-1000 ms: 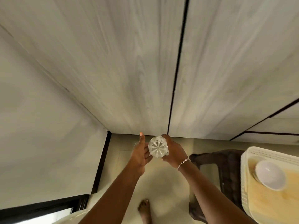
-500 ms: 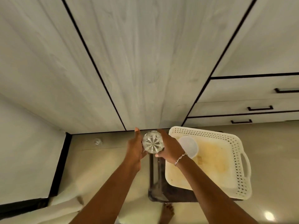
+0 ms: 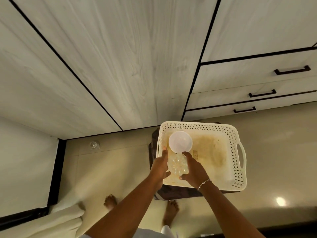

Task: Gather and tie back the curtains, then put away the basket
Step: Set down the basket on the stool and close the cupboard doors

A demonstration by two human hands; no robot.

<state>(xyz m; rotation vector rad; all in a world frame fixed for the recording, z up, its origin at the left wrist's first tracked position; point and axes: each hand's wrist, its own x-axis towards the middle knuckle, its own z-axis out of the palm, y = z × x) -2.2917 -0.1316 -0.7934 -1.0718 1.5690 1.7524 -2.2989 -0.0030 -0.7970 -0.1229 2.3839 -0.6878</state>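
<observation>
Gripping a glass (image 3: 177,164), I think, left hand (image 3: 160,166) and right hand (image 3: 193,169) fingers curled round it, over the basket (image 3: 197,124).

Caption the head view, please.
A clear glass held by left hand and right hand over the white basket, near a white bowl.

One basket (image 3: 237,143), one white bowl (image 3: 180,141), one dark stool (image 3: 178,194), one bracelet (image 3: 204,183). Two clear glasses: held glass (image 3: 177,164), floor glass (image 3: 94,145). Two hands: left hand (image 3: 160,166), right hand (image 3: 194,170). Two bare feet (image 3: 110,201). Three drawer handles (image 3: 292,70).
</observation>
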